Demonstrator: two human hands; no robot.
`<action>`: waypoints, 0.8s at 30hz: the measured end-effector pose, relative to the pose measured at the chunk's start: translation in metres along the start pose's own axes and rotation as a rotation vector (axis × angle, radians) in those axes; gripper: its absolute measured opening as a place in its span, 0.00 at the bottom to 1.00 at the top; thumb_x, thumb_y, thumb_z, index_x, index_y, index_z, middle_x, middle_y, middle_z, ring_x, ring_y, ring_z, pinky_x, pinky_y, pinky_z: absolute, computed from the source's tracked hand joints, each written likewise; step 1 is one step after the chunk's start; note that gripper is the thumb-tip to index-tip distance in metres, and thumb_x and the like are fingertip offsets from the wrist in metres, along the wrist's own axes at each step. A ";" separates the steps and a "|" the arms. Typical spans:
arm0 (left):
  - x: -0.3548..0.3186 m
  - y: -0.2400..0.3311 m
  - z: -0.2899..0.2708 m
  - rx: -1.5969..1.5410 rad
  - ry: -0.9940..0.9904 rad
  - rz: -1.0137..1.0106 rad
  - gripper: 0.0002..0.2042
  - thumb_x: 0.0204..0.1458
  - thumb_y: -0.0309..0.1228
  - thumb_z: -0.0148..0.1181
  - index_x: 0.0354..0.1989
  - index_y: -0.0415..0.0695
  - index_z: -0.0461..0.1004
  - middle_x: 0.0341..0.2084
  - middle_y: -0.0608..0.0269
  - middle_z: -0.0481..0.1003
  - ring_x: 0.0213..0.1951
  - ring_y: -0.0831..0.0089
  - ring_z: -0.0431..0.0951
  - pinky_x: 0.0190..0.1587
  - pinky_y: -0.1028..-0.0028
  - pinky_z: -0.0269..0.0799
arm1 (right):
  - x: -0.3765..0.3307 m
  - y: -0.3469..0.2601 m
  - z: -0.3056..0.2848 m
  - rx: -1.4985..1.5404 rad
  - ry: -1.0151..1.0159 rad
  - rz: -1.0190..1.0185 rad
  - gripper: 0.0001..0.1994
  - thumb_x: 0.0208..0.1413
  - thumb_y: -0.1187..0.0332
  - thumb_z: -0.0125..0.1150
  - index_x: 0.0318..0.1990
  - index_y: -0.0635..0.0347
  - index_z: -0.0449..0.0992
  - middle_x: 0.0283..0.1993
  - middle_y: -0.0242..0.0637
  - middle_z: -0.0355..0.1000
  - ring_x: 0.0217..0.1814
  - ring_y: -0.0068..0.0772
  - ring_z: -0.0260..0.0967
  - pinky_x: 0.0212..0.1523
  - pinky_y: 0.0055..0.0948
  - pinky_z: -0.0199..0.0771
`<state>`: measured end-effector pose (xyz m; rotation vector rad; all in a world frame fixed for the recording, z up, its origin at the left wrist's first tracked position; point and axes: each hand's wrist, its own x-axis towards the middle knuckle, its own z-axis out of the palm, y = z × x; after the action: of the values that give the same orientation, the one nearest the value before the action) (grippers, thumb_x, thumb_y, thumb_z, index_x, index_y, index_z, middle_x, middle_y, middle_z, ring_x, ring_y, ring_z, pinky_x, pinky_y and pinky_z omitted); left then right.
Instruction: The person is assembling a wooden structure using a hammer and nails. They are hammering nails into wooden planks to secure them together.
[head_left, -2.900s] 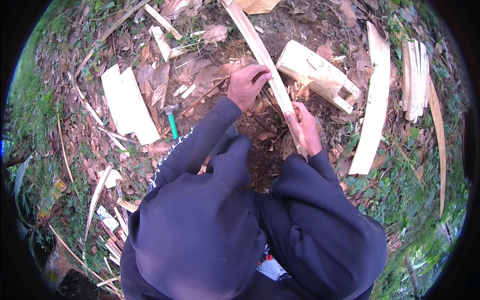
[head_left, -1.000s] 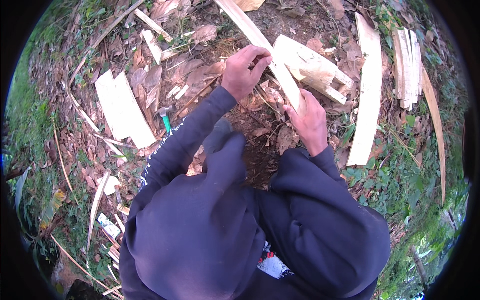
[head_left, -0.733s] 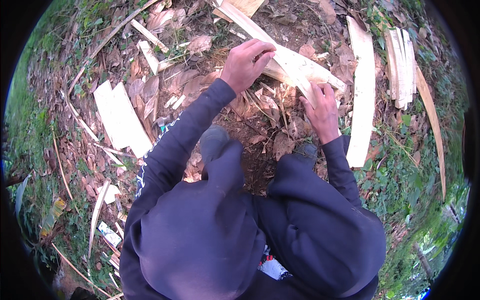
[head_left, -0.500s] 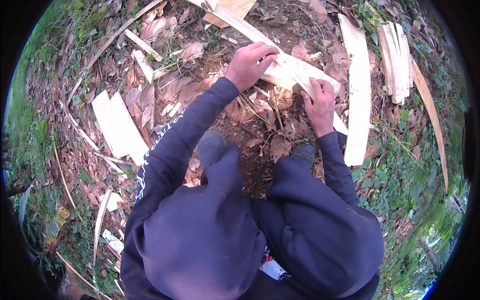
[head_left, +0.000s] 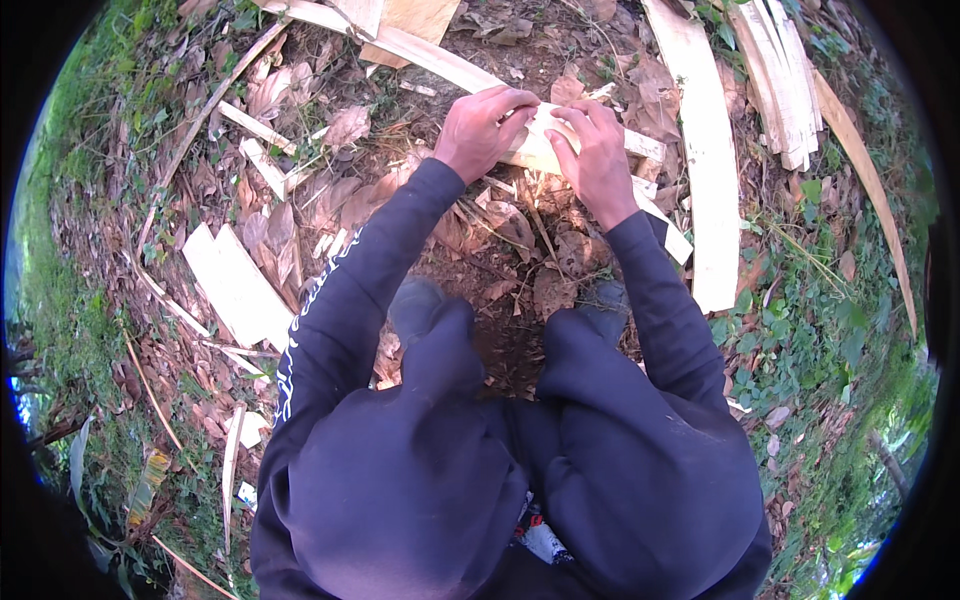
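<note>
A long pale wooden strip [head_left: 440, 62] runs from the far left down to the right, passing beneath both hands. My left hand [head_left: 482, 132] is closed, thumb and fingers pinched together at the strip's edge. Close to its right, my right hand [head_left: 598, 165] curls its fingers over the wood, thumb on the near side. Between the hands lies a short pale piece of wood [head_left: 540, 152]. Past my right hand, the ends of other pale pieces [head_left: 645, 148] stick out. What exactly lies under the fingertips is partly hidden.
A wide pale plank [head_left: 712, 200] lies to the right, with a bundle of split slats [head_left: 775, 80] beyond it. Two short boards [head_left: 235, 285] rest at the left. Dry leaves, soil and green plants cover the ground. My knees [head_left: 400, 480] are in the foreground.
My right hand has moved up and left along the wood, closer to my left hand. The view has shifted slightly; my left hand stays pinched at the strip.
</note>
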<state>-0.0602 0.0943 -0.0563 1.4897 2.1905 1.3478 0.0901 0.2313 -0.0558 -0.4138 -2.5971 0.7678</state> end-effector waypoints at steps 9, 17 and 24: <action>-0.001 -0.012 0.006 0.045 -0.014 0.082 0.09 0.54 0.23 0.66 0.43 0.42 0.82 0.38 0.59 0.82 0.38 0.64 0.84 0.42 0.69 0.80 | 0.014 0.000 0.012 0.194 0.048 0.039 0.10 0.52 0.73 0.69 0.42 0.63 0.79 0.41 0.42 0.73 0.47 0.46 0.71 0.51 0.41 0.72; -0.006 -0.005 -0.001 0.016 0.008 0.054 0.13 0.53 0.22 0.63 0.47 0.42 0.82 0.38 0.57 0.77 0.40 0.60 0.80 0.43 0.67 0.78 | 0.017 0.000 0.027 0.296 0.034 0.147 0.08 0.55 0.66 0.69 0.34 0.62 0.80 0.36 0.38 0.73 0.44 0.44 0.72 0.50 0.42 0.67; -0.077 0.009 -0.080 0.068 0.234 -0.480 0.09 0.59 0.26 0.60 0.47 0.40 0.79 0.31 0.61 0.75 0.33 0.73 0.77 0.36 0.73 0.74 | 0.014 0.002 0.027 0.263 0.031 0.208 0.07 0.55 0.66 0.69 0.31 0.59 0.79 0.36 0.35 0.72 0.44 0.39 0.71 0.53 0.40 0.63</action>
<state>-0.0629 -0.0134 -0.0283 0.7690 2.5355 1.3359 0.0654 0.2260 -0.0736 -0.6146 -2.4054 1.1471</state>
